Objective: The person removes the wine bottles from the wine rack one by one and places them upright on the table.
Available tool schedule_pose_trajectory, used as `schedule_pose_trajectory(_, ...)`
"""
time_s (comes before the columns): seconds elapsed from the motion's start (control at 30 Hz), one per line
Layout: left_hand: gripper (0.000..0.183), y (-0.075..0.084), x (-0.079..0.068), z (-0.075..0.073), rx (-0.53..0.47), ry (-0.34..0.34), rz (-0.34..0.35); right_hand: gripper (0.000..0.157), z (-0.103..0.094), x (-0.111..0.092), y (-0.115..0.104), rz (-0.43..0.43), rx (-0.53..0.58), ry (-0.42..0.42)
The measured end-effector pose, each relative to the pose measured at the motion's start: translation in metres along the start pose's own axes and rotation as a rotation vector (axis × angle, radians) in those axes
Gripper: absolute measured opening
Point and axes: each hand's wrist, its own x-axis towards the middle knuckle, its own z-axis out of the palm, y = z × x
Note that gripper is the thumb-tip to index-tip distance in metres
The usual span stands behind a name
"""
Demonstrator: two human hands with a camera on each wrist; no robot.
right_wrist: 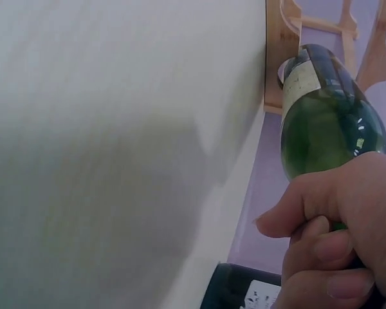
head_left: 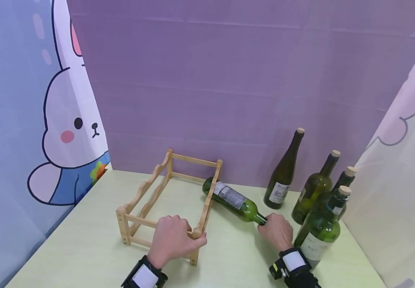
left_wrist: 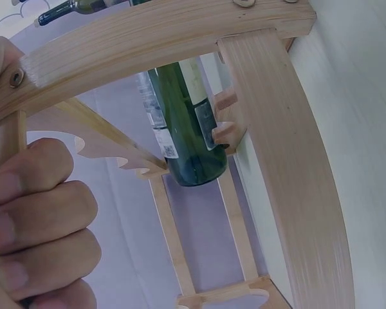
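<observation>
A light wooden wine rack (head_left: 132,218) with scalloped rails stands on the table. My left hand (head_left: 176,238) grips its near right corner; in the left wrist view the curled fingers (left_wrist: 48,206) wrap a bar of the frame. My right hand (head_left: 276,231) holds a green wine bottle (head_left: 234,200) by the neck. The bottle lies tilted, its base pushed through the right side of the rack between the upper and lower rails. In the right wrist view the fist hides the neck and mouth of the bottle (right_wrist: 328,129).
Several corked bottles stand upright on the right: a tall dark one (head_left: 283,176) at the back, a green one (head_left: 315,188), and a labelled one (head_left: 319,232) close by my right wrist. A purple cloth backdrop (head_left: 229,80) rises behind the pale table (head_left: 85,240).
</observation>
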Motion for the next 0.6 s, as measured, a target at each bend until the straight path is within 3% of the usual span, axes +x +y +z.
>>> schedule_pose_trajectory(0.23,0.065,0.000,0.000,0.000,0.012,0.032,0.005,0.026,-0.011,-0.009,-0.001,-0.011,-0.050,0.028)
schedule_pose_trajectory(0.47,0.065,0.000,-0.001,0.001,0.023,-0.011,-0.004,0.025,-0.021,-0.014,0.001,-0.052,-0.101,0.065)
schedule_pose_trajectory(0.6,0.065,0.000,0.000,0.001,0.016,-0.003,0.001,0.026,-0.028,-0.015,0.005,-0.062,-0.129,0.097)
